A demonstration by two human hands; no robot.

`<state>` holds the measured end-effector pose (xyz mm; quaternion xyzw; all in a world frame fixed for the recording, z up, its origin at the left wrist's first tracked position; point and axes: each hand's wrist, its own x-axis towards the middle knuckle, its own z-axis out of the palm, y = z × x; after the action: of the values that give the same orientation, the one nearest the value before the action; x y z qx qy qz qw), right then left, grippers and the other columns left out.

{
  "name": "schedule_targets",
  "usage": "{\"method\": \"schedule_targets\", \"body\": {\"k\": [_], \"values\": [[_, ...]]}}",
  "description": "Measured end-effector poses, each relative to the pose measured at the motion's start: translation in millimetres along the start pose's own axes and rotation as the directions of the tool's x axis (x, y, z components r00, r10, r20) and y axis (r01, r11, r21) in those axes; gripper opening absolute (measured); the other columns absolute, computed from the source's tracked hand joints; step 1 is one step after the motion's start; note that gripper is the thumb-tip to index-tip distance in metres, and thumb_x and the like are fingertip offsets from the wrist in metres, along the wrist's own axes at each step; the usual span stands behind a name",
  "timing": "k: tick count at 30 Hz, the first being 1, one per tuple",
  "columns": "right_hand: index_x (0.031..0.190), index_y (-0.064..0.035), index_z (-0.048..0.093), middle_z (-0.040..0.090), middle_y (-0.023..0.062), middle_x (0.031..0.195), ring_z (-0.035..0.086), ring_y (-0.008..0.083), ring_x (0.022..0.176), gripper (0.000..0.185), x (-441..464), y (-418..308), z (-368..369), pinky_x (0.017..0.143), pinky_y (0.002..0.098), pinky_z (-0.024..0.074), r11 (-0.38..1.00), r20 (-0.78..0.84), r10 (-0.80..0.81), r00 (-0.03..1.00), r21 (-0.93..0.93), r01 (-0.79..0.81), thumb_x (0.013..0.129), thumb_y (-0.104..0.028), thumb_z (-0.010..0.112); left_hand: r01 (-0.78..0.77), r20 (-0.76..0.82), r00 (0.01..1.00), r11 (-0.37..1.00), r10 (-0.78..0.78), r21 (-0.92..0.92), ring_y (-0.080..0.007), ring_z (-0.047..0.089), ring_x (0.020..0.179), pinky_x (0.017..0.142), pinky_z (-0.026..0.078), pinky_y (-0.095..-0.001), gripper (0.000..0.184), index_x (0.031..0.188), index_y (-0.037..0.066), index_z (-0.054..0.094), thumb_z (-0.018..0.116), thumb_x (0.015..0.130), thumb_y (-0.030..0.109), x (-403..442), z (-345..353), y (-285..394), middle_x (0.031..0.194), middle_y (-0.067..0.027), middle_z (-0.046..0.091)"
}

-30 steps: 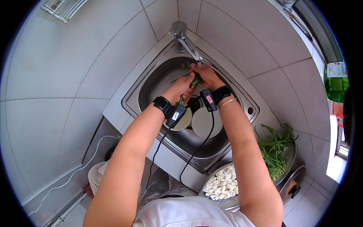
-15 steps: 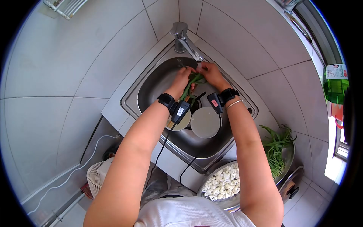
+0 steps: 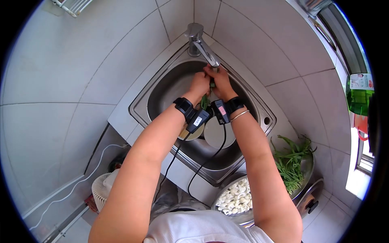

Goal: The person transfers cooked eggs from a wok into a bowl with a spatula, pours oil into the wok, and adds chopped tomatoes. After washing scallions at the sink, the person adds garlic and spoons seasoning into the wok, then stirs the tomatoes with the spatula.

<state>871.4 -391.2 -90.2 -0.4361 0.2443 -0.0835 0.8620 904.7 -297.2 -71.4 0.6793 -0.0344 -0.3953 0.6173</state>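
Under the faucet [image 3: 208, 53], both my hands are close together over the steel sink [image 3: 162, 87]. My left hand [image 3: 198, 86] is closed round green vegetable stalks [image 3: 205, 101], whose leafy ends hang below the fist. My right hand [image 3: 221, 83] curls round the same stalks from the other side, fingers near the spout. The fingertips are partly hidden. Below the hands, a white round dish [image 3: 216, 131] sits in the basin beside a pale yellowish bowl [image 3: 191, 134], partly covered by the left wrist device [image 3: 198, 120].
At the lower right stands a metal bowl of cauliflower pieces [image 3: 235, 198], with a bowl of cut green stalks [image 3: 292, 168] beyond my right forearm. A glass lid [image 3: 311, 198] leans nearby. Black cables [image 3: 175, 156] trail from my wrists. Tiled walls [image 3: 259, 44] enclose the sink corner.
My right hand and wrist have shifted left, closer to the left hand. The stalks are now more hidden between the hands, and the right wrist device covers part of the white dish.
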Motion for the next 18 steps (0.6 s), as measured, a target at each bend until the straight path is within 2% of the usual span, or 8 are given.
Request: {"method": "schedule_targets", "body": {"k": [2,4,7,8,10,13,15,18], "values": [[0.098,0.0024,0.051,0.059,0.0091,0.079,0.057,0.0158,0.065,0.018,1.7,3.3,3.2,0.054,0.0258,0.0452,0.998,-0.075,-0.061,0.995,0.006,0.062,0.083,-0.005,0.056,0.038,0.002,0.999,0.997,-0.038,-0.073,-0.0118,0.042,0.043,0.04,0.036,-0.0257,0.022,0.083,0.001,0.051,0.044,0.091,0.02,-1.6,1.0,1.8,0.06,-0.0034,0.047],[0.102,0.0005,0.05,0.061,0.0099,0.083,0.06,0.0184,0.073,0.015,4.9,1.2,2.2,0.061,0.0263,0.0485,0.969,-0.107,-0.133,0.985,-0.222,0.107,0.089,-0.007,0.046,0.072,0.007,0.997,0.987,-0.072,-0.141,-0.0122,0.042,0.042,0.04,0.036,-0.0261,0.022,0.082,0.001,0.051,0.045,0.091,0.02,-3.0,0.8,5.4,0.06,-0.0037,0.047],[0.107,0.006,0.047,0.06,0.0137,0.087,0.062,0.0233,0.078,0.024,3.1,-14.6,9.4,0.061,0.0298,0.0504,0.979,-0.223,-0.193,0.956,-0.106,0.173,0.09,-0.01,0.046,0.153,0.099,0.985,0.982,-0.142,-0.111,-0.013,0.044,0.044,0.041,0.037,-0.0269,0.024,0.083,0.0,0.051,0.047,0.09,0.023,-4.6,-5.3,2.5,0.061,-0.0045,0.049],[0.107,0.006,0.047,0.06,0.0137,0.087,0.062,0.0233,0.078,0.024,0.3,-17.4,12.9,0.061,0.0298,0.0504,0.979,-0.225,-0.192,0.955,-0.104,0.173,0.09,-0.01,0.046,0.023,-0.01,1.0,0.999,-0.023,0.028,-0.0133,0.045,0.045,0.041,0.038,-0.027,0.026,0.084,0.0,0.051,0.047,0.09,0.024,-5.0,-7.7,-4.1,0.061,-0.0047,0.05],[0.11,0.0057,0.046,0.06,0.0147,0.089,0.062,0.026,0.081,0.026,-6.1,-15.9,16.9,0.064,0.0326,0.0512,0.965,-0.184,-0.095,0.978,0.224,0.136,0.092,-0.013,0.044,-0.084,-0.101,0.99,0.981,0.103,0.176,-0.0135,0.046,0.046,0.042,0.038,-0.0272,0.028,0.085,0.0,0.052,0.047,0.09,0.026,6.0,-11.3,-29.1,0.062,-0.0049,0.05],[0.109,0.0035,0.047,0.06,0.0147,0.091,0.061,0.0261,0.081,0.024,-1.7,-11.7,6.8,0.065,0.0335,0.0512,0.945,-0.106,-0.04,0.994,0.319,0.072,0.092,-0.012,0.042,-0.409,-0.159,0.851,0.821,0.501,0.398,-0.0129,0.049,0.053,0.044,0.039,-0.027,0.031,0.084,0.0,0.053,0.045,0.091,0.029,13.9,-15.0,-30.1,0.062,-0.0052,0.05],[0.109,0.0024,0.047,0.06,0.0147,0.092,0.061,0.026,0.082,0.022,1.6,-10.1,-1.1,0.065,0.034,0.0512,0.949,-0.083,-0.011,0.996,0.314,0.037,0.092,-0.011,0.042,-0.166,0.087,0.986,0.897,0.142,0.411,-0.0132,0.051,0.056,0.044,0.04,-0.0274,0.033,0.084,-0.002,0.054,0.044,0.091,0.029,10.7,-19.7,-19.0,0.063,-0.0054,0.05],[0.108,0.0006,0.046,0.06,0.0139,0.09,0.061,0.0255,0.08,0.02,2.6,2.1,1.0,0.066,0.0345,0.0511,0.971,-0.004,-0.018,1.0,0.24,0.019,0.091,-0.009,0.042,-0.341,0.084,0.936,0.827,0.341,0.448,-0.0135,0.052,0.056,0.045,0.04,-0.0271,0.033,0.086,-0.004,0.054,0.044,0.091,0.027,18.8,-19.1,-27.8,0.064,-0.0053,0.05]]}}
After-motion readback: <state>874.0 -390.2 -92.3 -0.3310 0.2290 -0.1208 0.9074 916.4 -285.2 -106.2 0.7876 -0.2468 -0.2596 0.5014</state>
